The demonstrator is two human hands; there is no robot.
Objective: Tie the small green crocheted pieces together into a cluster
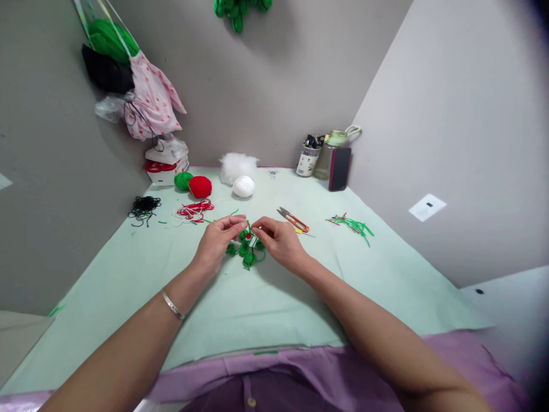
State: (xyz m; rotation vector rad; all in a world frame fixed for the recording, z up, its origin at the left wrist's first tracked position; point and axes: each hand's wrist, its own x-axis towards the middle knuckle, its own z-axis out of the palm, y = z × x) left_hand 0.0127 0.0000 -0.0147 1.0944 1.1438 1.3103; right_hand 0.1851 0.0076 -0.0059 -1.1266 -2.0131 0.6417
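A small green crocheted piece (249,260) with several rounded, leaf-like lobes and a red and white spot hangs low over the table between my hands. My left hand (212,243) is closed in a pinch at its upper left. From the right, my right hand (281,240) also pinches, close to the top of the piece. A short green strand rises between the fingertips; which strand each hand grips is too small to tell. Just beyond my right hand lie orange-handled thread snips (295,220), with a small yellow-handled tool (302,233) beside them.
Red yarn (200,187), green yarn (183,181), white yarn (243,186) and fluffy stuffing (235,166) stand at the back. Black yarn (144,208) and red strands (196,210) lie left, green strands (355,226) right. A bottle (325,163), pen cup (307,160) and phone (339,169) stand back right.
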